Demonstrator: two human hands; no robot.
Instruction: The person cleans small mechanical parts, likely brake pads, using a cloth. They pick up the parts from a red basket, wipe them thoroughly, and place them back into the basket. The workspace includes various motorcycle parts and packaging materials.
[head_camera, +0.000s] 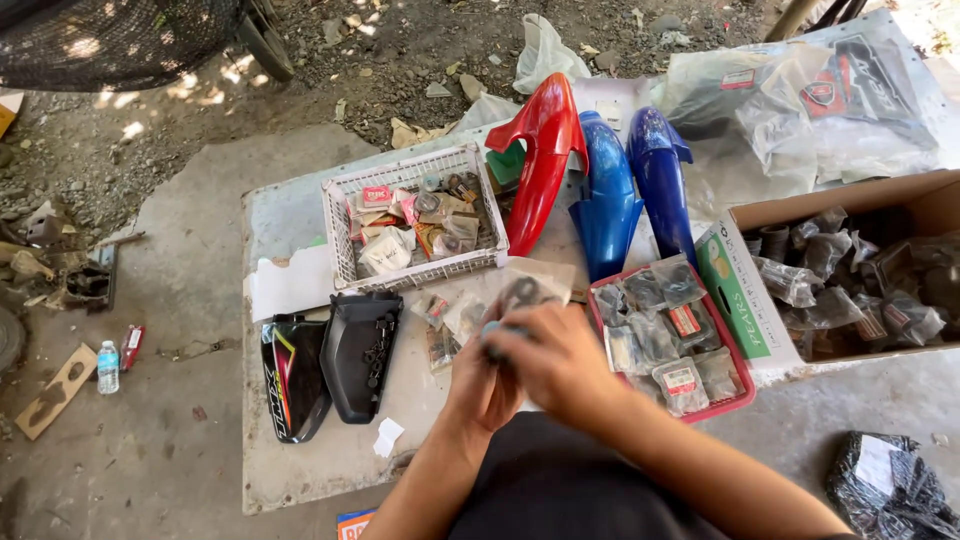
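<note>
Beside both hands (525, 365), together on a small bagged part (520, 293), red tray (745, 395) holds packets.

Small clear plastic packet (520, 293) holding a dark ring-shaped part: held up between both hands, partly hidden by fingers, tilted, just left of the red plastic tray (738, 400); contents blurred, a bluish edge showing near the fingertips.

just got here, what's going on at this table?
A person has both hands together over a low table, the left hand and right hand gripping a small bagged part. Around them sit a white basket of packets, a red tray of bagged parts, and red and blue fenders.
</note>
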